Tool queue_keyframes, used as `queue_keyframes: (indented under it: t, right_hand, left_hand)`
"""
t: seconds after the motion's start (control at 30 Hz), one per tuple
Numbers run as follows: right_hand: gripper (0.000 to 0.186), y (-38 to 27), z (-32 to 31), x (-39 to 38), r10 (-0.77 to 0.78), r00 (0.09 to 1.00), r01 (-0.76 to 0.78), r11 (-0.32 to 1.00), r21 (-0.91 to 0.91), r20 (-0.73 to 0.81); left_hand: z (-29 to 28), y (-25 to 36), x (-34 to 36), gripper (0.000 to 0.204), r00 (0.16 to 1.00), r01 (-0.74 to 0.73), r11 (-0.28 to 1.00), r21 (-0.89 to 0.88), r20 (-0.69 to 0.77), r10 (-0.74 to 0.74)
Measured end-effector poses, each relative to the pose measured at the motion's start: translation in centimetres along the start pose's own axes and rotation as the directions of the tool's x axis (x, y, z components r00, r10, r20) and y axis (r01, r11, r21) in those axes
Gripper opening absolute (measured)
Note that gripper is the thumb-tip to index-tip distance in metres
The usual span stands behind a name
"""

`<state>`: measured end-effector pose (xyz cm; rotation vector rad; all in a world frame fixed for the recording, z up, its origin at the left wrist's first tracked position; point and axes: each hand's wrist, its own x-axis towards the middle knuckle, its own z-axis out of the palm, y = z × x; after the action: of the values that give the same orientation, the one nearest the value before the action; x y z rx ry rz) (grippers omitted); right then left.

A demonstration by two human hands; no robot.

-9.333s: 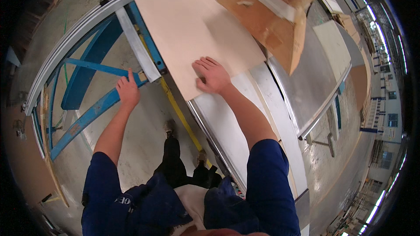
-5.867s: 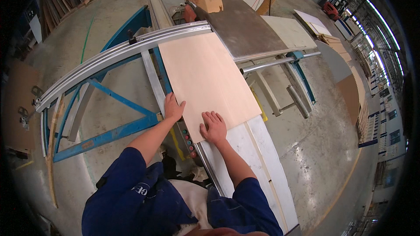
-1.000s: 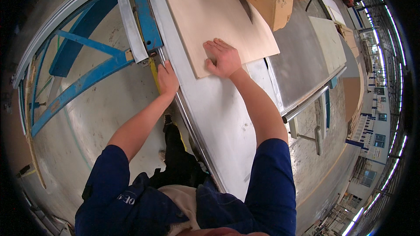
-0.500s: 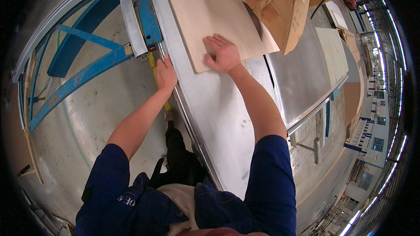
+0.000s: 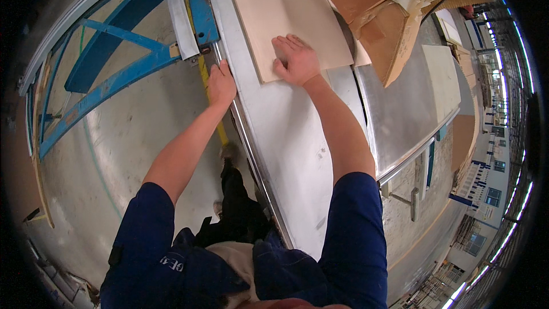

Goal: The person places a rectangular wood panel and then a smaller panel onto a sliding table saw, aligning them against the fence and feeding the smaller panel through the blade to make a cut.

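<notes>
A pale wooden panel lies flat on the light metal sliding table, its near edge just ahead of my right hand's wrist. My right hand rests on the panel close to that edge, thumb apart and fingers stretched forward, slightly bent. Beside the panel's left, my left hand is closed round the metal rail along the table's left side; some fingertips are hidden. A dark curved strip runs along the panel's right side, with a narrow pale piece beyond it.
Brown cardboard with tape covers something at the far right of the panel. A grey metal side table carries a pale board. Blue steel framework stands on the left above the floor. A yellow strip runs below the rail.
The panel and my right hand have slid forward, away from me. My left hand has also shifted slightly forward. The dark strip now reaches the panel's near edge.
</notes>
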<state>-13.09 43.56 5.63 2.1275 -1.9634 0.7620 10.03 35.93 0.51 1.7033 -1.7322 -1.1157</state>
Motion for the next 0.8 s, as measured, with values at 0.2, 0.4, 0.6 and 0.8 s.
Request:
queue_keyframes:
  t: [0.2,0.4,0.6,0.8]
  right_hand:
    - [0.044,-0.2,-0.4,0.2,0.171,0.973,-0.185,0.979,0.081,0.154]
    - [0.040,-2.6,-2.1,-0.5,-0.004,0.998,0.003,1.000,0.012,0.070]
    - [0.049,-3.9,-3.3,-3.0,0.146,0.969,-0.124,0.985,-0.119,0.197]
    - [0.052,-4.4,-4.2,-6.1,0.015,0.992,-0.016,1.000,0.007,0.127]
  left_hand:
    - [0.9,-1.7,1.4,0.038,0.986,-0.149,0.973,0.176,0.099,0.133]
    - [1.4,-3.0,0.0,0.054,0.960,-0.243,0.970,0.030,-0.132,0.245]
    - [-1.4,-0.5,-5.0,0.047,0.998,-0.002,0.996,-0.087,0.058,0.007]
    - [-1.9,-0.7,-8.8,0.056,0.996,-0.010,0.997,-0.077,0.091,0.018]
